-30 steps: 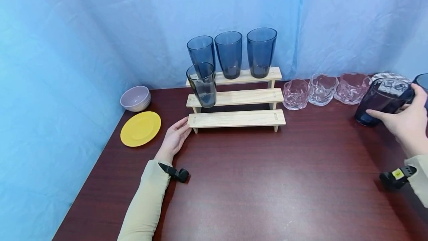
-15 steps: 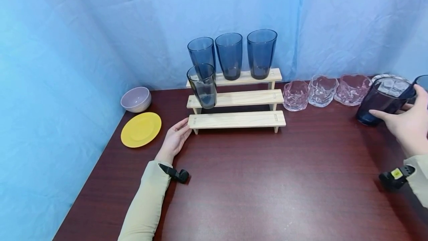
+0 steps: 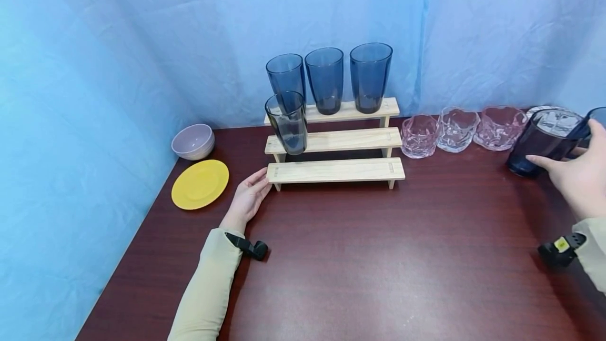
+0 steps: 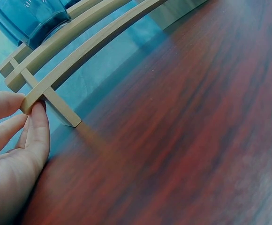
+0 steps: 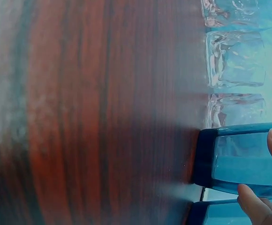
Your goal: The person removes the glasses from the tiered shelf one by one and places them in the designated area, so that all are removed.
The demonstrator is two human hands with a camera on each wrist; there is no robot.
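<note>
Right hand curls thumb and fingers round a dark blue tumbler standing on the table; a second one sits just behind it (only its edge shows). Beyond the thumb, three clear pinkish glasses in a row. Left hand lies relaxed, fingertips touching the wooden three-step rack, which carries four more blue tumblers.
</note>
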